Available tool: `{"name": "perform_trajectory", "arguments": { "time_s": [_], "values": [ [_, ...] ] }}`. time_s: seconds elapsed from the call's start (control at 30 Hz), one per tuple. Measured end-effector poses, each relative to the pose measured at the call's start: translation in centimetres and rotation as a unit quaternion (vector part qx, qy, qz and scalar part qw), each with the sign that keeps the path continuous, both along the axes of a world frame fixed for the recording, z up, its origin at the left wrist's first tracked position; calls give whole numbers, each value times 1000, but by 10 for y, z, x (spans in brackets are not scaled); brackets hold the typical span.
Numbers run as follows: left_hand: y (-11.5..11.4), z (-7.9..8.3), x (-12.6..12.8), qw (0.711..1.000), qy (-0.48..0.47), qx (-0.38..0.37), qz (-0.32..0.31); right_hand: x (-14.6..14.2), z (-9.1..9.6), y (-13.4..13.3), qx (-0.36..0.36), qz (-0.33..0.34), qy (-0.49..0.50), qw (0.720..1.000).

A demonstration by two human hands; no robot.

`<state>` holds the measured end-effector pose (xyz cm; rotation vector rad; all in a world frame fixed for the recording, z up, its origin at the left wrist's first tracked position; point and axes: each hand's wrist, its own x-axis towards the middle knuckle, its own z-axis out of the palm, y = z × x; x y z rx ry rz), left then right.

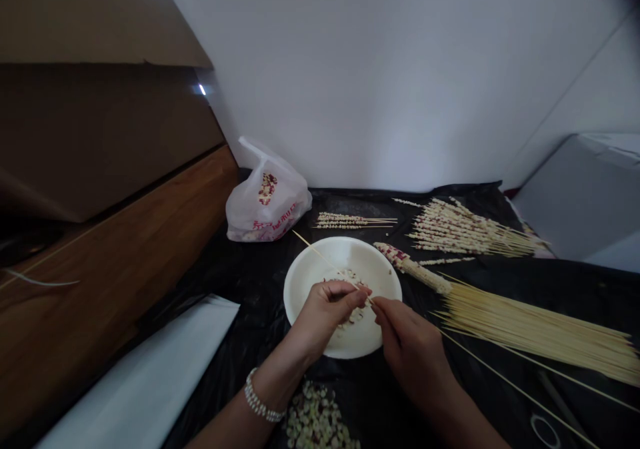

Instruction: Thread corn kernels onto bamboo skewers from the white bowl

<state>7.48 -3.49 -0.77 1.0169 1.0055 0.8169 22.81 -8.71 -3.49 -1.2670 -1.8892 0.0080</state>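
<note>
My left hand (327,309) is closed over the white bowl (305,289), pinching a small kernel at the shaft of a thin bamboo skewer (315,251) that points away to the upper left. My right hand (405,342) is closed too, pinching the near end of the same skewer. Pale and reddish kernels (350,277) lie in the bowl under my fingers. A pearl bracelet (257,404) circles my left wrist.
A large bundle of bare skewers (530,329) lies to the right, with filled skewers (465,229) and a few more (350,220) behind the bowl. A partly stripped corn cob (413,267) rests by the rim. A plastic bag (265,202) sits back left, loose kernels (315,422) near me.
</note>
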Motion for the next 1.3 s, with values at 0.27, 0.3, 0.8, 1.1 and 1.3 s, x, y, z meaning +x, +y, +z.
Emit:
{"name": "perform_trajectory", "arguments": {
  "time_s": [0.27,0.3,0.8,1.1,1.3],
  "values": [
    [0,3,0,1000,-26,-6,-11,-4,4,1,20,-6,11,1000],
    [1,4,-1,998,-54,-26,-12,-3,4,1,19,-8,15,1000],
    [29,11,-30,948,-247,-167,113,1,5,4,13,-35,38,999],
    [39,12,-39,940,-239,-106,219,2,3,1,6,-15,23,1000],
    [45,12,-49,921,-257,-48,290,2,-2,-2,-34,-2,4,999]
  ]
}}
